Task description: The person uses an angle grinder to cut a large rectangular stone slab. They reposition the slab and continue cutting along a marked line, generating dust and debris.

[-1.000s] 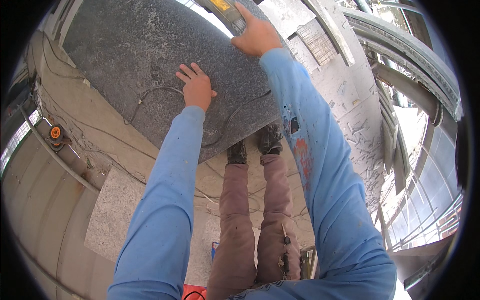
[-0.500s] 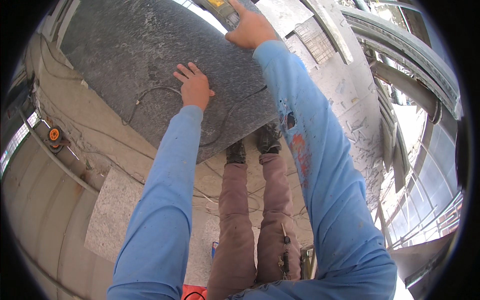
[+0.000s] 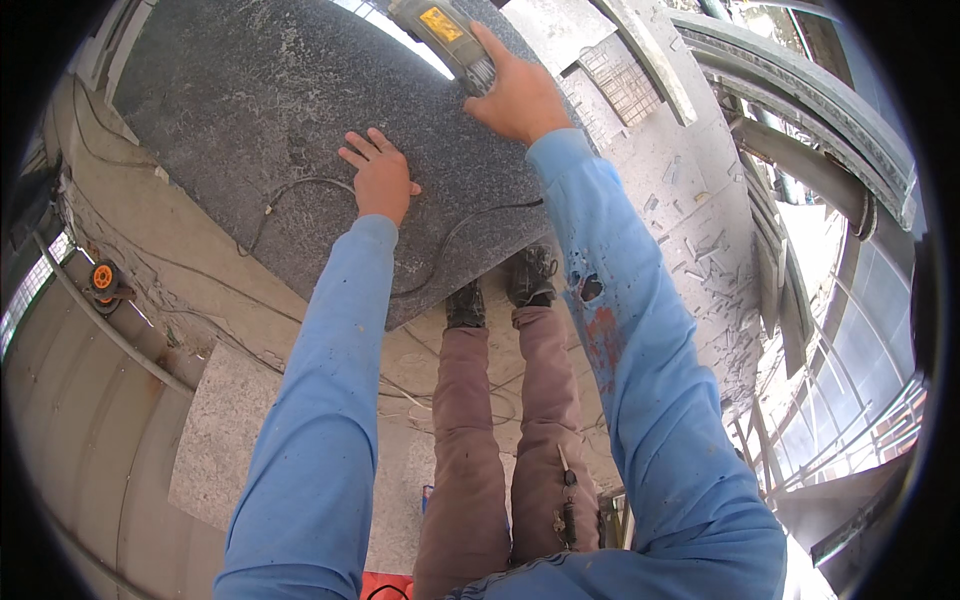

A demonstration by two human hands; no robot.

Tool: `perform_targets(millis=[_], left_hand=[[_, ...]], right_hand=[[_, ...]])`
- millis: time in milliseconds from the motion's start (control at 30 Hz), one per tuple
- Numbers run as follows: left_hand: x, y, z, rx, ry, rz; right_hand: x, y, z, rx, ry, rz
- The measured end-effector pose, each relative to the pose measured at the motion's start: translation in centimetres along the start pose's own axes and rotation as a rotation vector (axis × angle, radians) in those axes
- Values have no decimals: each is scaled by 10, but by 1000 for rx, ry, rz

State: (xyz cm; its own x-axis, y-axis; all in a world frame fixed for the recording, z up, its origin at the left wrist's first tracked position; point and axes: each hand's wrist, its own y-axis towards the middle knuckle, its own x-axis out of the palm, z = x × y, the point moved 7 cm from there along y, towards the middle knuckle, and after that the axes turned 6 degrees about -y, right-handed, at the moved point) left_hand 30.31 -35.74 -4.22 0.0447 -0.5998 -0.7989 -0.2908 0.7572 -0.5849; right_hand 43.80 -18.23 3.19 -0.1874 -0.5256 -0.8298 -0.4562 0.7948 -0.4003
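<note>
A large dark grey speckled stone slab (image 3: 250, 110) lies in front of me. My left hand (image 3: 382, 176) rests on it palm down, fingers spread, beside a thin dark cord (image 3: 445, 245) that loops over the surface. Farther off and to the right, my right hand (image 3: 520, 95) is closed around a grey corded-looking power tool (image 3: 438, 28) with a yellow label. The tool stands over the far right part of the slab. Its working end and exact kind are hidden by the frame edge and my hand.
Stone offcuts and chips lie on a pale surface (image 3: 690, 190) at the right, near long bars and pipes (image 3: 800, 110). More cords (image 3: 200, 262) run over the dusty floor at left. An orange wheel (image 3: 103, 277) and pale slab (image 3: 225, 430) stand left. My shoes touch the slab's near edge area.
My right hand and the power tool have moved nearer to me and slightly right, so more of the tool shows. My left hand stays at about the same spot on the slab.
</note>
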Motion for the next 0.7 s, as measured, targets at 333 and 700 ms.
perform_targets(millis=[333, 700], left_hand=[[1, 1, -1, -7, -66, 4], [-2, 1, 0, -2, -65, -26]], right_hand=[[1, 5, -2, 35, -23, -15], [-2, 18, -7, 56, 221, -70]])
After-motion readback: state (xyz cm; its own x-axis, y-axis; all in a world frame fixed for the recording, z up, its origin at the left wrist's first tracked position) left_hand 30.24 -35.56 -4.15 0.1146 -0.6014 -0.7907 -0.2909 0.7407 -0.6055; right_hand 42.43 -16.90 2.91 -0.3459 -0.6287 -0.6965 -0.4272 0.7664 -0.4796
